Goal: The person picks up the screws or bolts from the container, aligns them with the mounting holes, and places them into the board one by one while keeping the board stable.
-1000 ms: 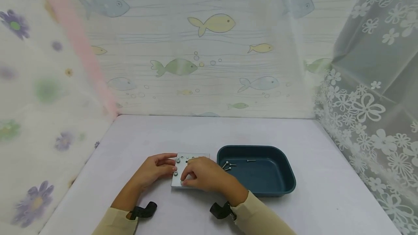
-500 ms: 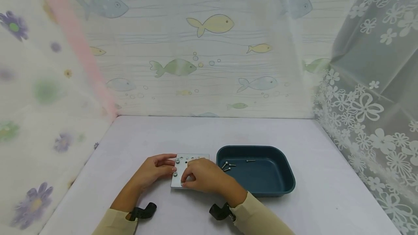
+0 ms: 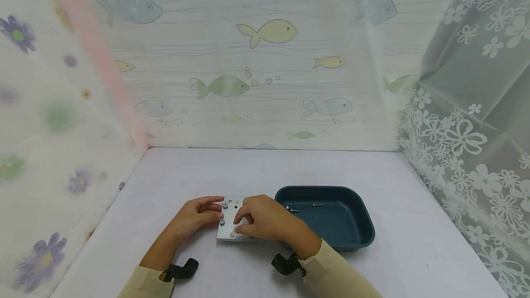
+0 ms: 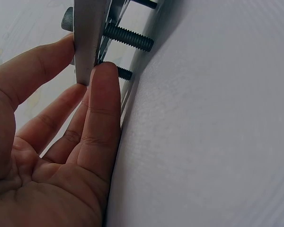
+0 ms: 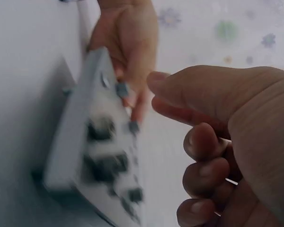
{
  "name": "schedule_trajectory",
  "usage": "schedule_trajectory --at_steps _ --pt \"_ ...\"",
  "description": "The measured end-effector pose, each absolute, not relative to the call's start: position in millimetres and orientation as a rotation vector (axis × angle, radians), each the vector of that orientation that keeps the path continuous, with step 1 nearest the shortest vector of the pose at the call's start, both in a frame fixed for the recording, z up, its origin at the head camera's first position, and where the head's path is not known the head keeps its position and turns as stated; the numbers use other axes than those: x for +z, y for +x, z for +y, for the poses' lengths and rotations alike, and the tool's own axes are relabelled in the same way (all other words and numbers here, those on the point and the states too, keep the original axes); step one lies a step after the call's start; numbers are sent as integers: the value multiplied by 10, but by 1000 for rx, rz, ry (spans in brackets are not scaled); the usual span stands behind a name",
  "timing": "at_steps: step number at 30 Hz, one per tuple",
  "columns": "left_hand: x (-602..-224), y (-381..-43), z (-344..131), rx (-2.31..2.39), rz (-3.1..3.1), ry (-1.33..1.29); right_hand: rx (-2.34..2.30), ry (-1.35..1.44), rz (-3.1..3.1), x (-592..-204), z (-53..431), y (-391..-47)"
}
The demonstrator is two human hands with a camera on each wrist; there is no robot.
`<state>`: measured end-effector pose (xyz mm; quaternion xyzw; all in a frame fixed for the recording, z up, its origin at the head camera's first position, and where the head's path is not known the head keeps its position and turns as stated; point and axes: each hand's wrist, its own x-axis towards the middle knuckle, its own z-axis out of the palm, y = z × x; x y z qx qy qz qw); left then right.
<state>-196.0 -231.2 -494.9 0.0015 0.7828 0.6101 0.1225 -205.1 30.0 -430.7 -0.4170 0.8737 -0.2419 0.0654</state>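
Note:
A silvery metal plate (image 3: pixel 226 231) with holes lies ahead of me, socket-head bolts (image 3: pixel 222 222) set along its left side. My left hand (image 3: pixel 196 217) holds its left edge. In the left wrist view the thumb is on one face and a finger on the other, beside threaded bolt shanks (image 4: pixel 130 38) that stick out. My right hand (image 3: pixel 267 220) hovers over the plate's right part, fingers loosely bent and nothing between them. A bolt head (image 3: pixel 232 234) shows at the near left corner. The right wrist view has the plate (image 5: pixel 75 137) blurred, apart from the fingertips.
A dark blue tray (image 3: pixel 368 224) stands right of the plate, behind my right forearm. Inside are a loose screw (image 3: pixel 317 204) and other screws (image 3: pixel 293 210) at its left, partly hidden by the hand. Patterned curtains (image 3: pixel 265 82) close off the back and both sides.
My right hand has let go of the bolt at the plate's near left corner and moved up and right, uncovering its head. The left hand stays on the plate.

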Motion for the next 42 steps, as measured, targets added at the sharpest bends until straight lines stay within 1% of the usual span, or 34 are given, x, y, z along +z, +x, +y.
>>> schedule_trajectory --at_steps 7,15,28,42 --pt "-4968 -1970 -2304 1754 2304 -44 -866 -1213 2579 -4155 569 -2169" --pt "-4956 -1967 -2293 1763 2299 -38 -1011 -1107 2537 -4095 960 -2351" --pt "-4968 -1972 -2289 1781 2300 -13 -1009 -958 2463 -4307 1425 -2668" --pt "-4960 -1969 -2288 1775 2297 -30 -860 -847 2398 -4467 1523 -2764"
